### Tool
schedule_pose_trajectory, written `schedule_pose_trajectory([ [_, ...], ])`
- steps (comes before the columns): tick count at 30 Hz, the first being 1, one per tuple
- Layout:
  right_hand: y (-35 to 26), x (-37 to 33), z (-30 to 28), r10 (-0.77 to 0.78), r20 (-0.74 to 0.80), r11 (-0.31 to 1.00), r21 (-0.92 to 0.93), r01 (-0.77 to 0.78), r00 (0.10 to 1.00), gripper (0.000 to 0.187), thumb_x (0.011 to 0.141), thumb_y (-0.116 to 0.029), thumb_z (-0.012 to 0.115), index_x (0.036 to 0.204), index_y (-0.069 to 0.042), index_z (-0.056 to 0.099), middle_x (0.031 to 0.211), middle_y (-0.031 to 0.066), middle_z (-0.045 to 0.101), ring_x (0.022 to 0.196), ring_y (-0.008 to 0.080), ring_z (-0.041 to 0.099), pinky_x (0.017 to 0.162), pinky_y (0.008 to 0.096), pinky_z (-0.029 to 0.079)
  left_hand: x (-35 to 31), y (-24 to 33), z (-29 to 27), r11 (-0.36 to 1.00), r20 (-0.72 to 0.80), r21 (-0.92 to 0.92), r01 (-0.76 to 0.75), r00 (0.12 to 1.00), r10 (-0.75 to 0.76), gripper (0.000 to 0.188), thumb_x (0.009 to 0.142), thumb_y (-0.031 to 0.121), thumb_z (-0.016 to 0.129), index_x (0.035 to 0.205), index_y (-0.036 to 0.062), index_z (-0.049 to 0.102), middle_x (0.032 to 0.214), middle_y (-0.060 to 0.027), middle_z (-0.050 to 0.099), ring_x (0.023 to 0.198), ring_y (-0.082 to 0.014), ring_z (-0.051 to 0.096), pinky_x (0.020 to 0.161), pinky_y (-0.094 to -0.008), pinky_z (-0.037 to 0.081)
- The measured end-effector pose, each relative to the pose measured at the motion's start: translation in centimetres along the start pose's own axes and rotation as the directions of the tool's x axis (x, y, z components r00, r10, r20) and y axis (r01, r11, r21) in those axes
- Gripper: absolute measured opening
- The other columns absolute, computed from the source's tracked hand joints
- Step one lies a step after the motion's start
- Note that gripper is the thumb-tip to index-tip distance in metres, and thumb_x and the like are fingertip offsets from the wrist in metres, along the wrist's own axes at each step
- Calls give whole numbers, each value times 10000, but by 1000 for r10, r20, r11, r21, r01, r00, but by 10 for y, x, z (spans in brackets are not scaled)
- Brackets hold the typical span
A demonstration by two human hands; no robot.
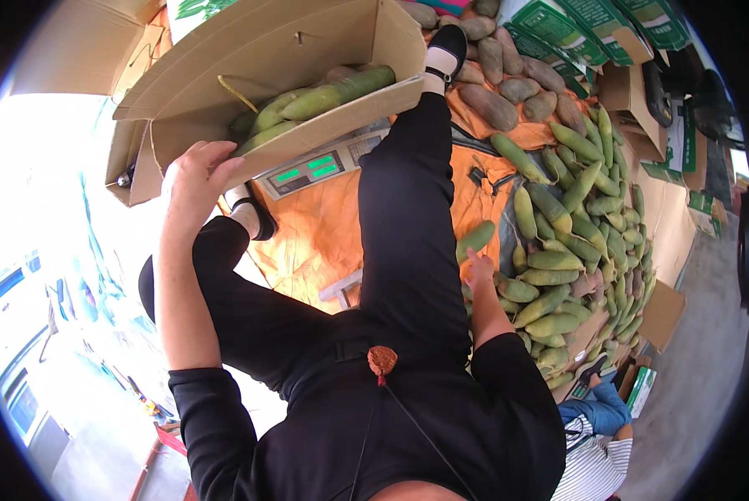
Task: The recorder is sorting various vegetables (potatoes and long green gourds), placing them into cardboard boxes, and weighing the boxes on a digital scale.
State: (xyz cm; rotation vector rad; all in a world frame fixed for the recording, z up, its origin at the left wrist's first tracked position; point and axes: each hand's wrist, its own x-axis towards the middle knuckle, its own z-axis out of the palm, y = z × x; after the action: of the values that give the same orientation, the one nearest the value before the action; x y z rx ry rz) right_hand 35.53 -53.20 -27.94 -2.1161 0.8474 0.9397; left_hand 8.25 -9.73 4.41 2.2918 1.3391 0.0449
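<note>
A cardboard box with raised flaps stands on a weighing scale with a lit green display. Several long green radishes lie inside it. My left hand grips the box's near left edge, fingers over the rim and thumb outside. On the other side of my leg, my right hand is closed on the lower end of a green radish, at the left border of a large pile of green radishes. Part of its grip is hidden by the hand itself.
Reddish-brown roots lie beyond the radish pile on an orange sheet. Green printed cartons stand at the far right. Another person in a striped top is at lower right. My legs straddle the sheet before the scale.
</note>
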Motion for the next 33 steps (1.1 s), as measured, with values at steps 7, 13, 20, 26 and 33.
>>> schedule_pose_trajectory([
  [7, 3, 77, 31, -212, 263, 977, 65, 202, 941, 771, 673, -245, 808, 1276, 12, 402, 1196, 146, 523, 1072, 281, 524, 839, 403, 451, 4, 2, 1, 996, -32, 9, -84, 996, 84, 247, 783, 154, 663, 980, 6, 664, 877, -127, 637, 796, -256, 639, 711, -330, 487],
  [13, 7, 133, 9, 22, 146, 994, 99, -36, 989, 668, 665, -111, 803, 1206, 67, 452, 1124, 154, 567, 969, 268, 585, 799, 360, 488, 9, 1, 6, 980, -40, -34, -196, 980, 195, 210, 749, 106, 668, 927, -5, 668, 865, -132, 636, 809, -291, 625, 742, -351, 480],
  [20, -45, 26, 31, -317, 173, 948, 83, 307, 932, 580, 666, -97, 795, 1139, 57, 497, 1044, 135, 590, 910, 238, 588, 738, 336, 489, -7, -2, -11, 995, -26, -5, -103, 994, 103, 198, 728, 86, 671, 910, 9, 677, 891, -117, 630, 886, -303, 584, 876, -382, 415],
  [26, -145, -58, 16, -697, 302, 717, 296, 631, 650, 480, 700, -37, 745, 1118, 26, 519, 1025, 101, 592, 906, 204, 583, 770, 311, 470, -13, 0, -19, 993, -50, 9, -116, 992, 116, 209, 744, 91, 648, 936, 12, 670, 898, -113, 630, 892, -302, 584, 876, -390, 419],
  [33, -294, -258, 10, -906, 392, 285, 292, 913, 158, 546, 692, -4, 716, 1183, 33, 480, 1087, 104, 587, 984, 188, 579, 872, 313, 456, -12, -6, -14, 987, -55, 11, -159, 986, 160, 197, 750, 103, 635, 920, 13, 675, 888, -123, 634, 864, -308, 600, 836, -392, 447],
])
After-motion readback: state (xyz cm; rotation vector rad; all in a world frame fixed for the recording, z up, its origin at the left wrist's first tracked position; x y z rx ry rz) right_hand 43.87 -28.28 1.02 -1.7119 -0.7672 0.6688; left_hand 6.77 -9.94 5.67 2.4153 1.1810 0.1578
